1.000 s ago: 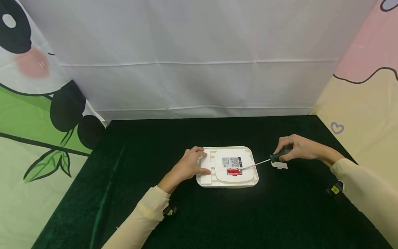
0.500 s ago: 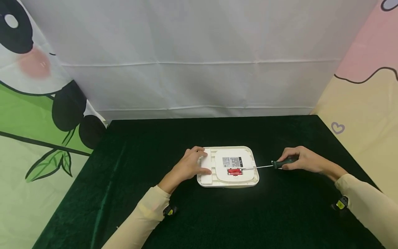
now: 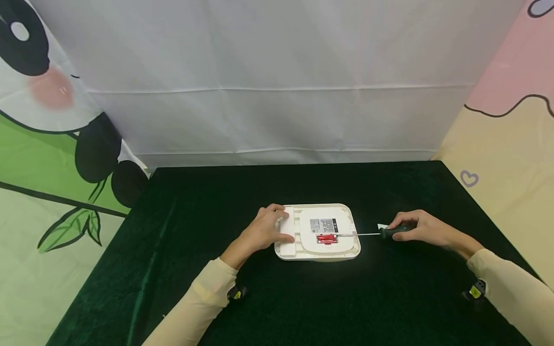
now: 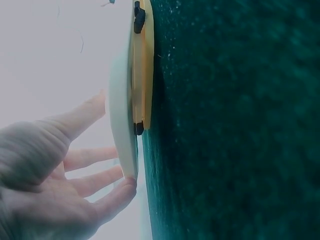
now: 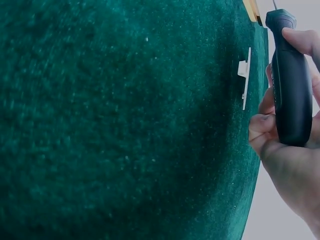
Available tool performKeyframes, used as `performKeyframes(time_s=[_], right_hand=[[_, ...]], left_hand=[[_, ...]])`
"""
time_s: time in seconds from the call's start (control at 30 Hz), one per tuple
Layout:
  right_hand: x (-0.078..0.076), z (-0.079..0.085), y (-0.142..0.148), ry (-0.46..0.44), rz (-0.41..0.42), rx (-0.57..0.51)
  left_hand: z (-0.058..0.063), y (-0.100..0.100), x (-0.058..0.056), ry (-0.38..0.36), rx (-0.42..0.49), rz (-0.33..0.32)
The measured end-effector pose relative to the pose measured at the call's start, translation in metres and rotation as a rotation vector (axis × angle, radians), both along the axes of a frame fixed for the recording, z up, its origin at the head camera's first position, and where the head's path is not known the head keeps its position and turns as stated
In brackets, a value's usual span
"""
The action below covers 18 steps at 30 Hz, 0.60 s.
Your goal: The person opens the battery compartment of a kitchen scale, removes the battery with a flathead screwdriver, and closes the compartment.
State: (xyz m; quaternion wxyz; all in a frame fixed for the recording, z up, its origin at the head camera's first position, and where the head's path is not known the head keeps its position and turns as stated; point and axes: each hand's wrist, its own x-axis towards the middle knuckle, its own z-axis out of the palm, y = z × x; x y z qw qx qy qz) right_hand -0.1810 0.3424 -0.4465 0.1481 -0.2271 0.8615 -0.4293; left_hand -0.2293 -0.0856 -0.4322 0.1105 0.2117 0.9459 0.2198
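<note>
A flat white battery-powered device [image 3: 350, 226] lies with its label side up, its battery compartment exposed. Red batteries [image 3: 326, 239] show inside that compartment. My left hand [image 3: 261, 233] holds the device's left end; in the left wrist view the thumb rests on its face and other fingertips [image 4: 129, 184] touch its edge. With my right hand [image 3: 426, 229] I grip the dark green handle of a screwdriver [image 3: 389, 232]. Its metal shaft points left and the tip reaches the compartment's right end. The exact contact there is too small to tell.
A small white battery cover [image 5: 247, 77] lies on the dark green cloth beneath my right hand, mostly hidden in the head view. The green cloth [image 3: 303, 298] covers the table. A white curtain [image 3: 277, 96] hangs behind, with printed cloth at both sides.
My right hand has come down and slightly right, so the screwdriver now lies nearly level. The battery cover is now mostly hidden behind that hand. My left hand and the device have not moved.
</note>
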Motion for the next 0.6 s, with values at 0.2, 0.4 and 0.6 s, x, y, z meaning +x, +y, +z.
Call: performKeyframes(time_s=[0.2, 0.4, 0.6], right_hand=[[-0.003, 0.004, 0.000, 0.024, 0.013, 0.014], [-0.009, 0.026, -0.002, 0.025, 0.050, 0.067], [-0.016, 0.076, -0.015, 0.126, 0.102, 0.246]], left_hand=[[-0.002, 0.000, -0.001, -0.005, 0.000, 0.003], [-0.005, -0.001, -0.002, -0.011, 0.001, 0.002], [-0.004, 0.001, -0.003, -0.006, 0.000, -0.001]])
